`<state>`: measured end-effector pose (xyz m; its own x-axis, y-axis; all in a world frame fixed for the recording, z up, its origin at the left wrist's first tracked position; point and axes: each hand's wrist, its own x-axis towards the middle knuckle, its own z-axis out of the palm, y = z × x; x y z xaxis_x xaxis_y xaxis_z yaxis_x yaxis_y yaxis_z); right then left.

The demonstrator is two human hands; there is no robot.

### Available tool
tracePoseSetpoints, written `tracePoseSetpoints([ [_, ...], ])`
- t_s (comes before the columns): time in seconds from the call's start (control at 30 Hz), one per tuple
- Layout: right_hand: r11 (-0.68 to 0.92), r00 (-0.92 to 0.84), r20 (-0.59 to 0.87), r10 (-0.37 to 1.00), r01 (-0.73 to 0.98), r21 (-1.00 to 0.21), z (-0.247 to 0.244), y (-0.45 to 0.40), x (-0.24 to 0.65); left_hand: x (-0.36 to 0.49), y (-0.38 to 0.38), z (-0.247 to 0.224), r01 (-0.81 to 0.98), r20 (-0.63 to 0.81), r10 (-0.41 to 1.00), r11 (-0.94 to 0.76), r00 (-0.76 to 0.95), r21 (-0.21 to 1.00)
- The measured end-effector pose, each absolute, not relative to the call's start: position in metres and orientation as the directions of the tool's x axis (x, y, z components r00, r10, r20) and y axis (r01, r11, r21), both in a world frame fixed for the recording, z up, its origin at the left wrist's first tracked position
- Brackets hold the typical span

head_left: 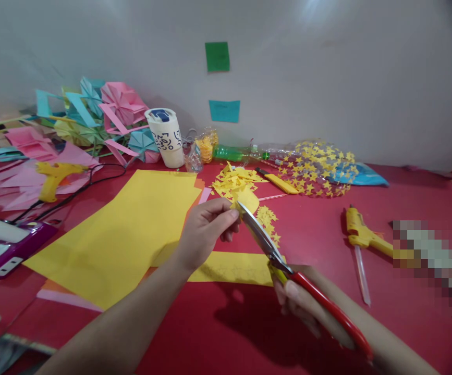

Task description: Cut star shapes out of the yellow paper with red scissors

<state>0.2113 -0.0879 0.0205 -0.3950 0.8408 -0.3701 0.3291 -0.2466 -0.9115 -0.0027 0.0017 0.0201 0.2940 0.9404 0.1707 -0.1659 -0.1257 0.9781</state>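
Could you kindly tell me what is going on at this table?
A person's left hand pinches a small yellow paper piece, while the right hand holds red-handled scissors, their tips at the paper. A yellow strip with star outlines lies below; cut yellow stars and yellow scraps lie beyond.

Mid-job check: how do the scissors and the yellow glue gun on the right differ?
The scissors are held in the right hand; the glue gun lies on the red table. The scissors show metal blades and red on the handle, while the glue gun's body is yellow. Both are handheld tools.
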Motion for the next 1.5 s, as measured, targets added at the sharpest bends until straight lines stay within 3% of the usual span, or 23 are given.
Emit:
tracePoseSetpoints([
  [0.47,-0.382,-0.329,-0.491,0.807,0.342,-0.858,-0.002,-0.088,0.212,0.002,-0.001,0.019,-0.17,0.158,0.946,-0.113,0.284,0.979],
  [1.0,-0.304,-0.333,-0.417,0.846,0.341,-0.889,0.008,-0.085,0.211,-0.001,0.0,0.02,-0.174,0.152,0.949,-0.106,0.277,0.979],
  [1.13,-0.259,-0.31,-0.391,0.866,0.39,-0.884,0.008,-0.084,0.21,-0.003,0.002,0.021,-0.204,0.176,0.95,-0.125,0.257,0.971],
  [1.33,-0.189,-0.335,-0.302,0.893,0.331,-0.924,0.008,-0.088,0.205,-0.002,0.001,0.027,-0.183,0.244,0.951,-0.21,0.19,0.96],
  [1.5,-0.245,-0.308,-0.343,0.887,0.315,-0.917,0.0,-0.089,0.207,-0.002,-0.001,0.029,-0.15,0.244,0.952,-0.218,0.183,0.964],
])
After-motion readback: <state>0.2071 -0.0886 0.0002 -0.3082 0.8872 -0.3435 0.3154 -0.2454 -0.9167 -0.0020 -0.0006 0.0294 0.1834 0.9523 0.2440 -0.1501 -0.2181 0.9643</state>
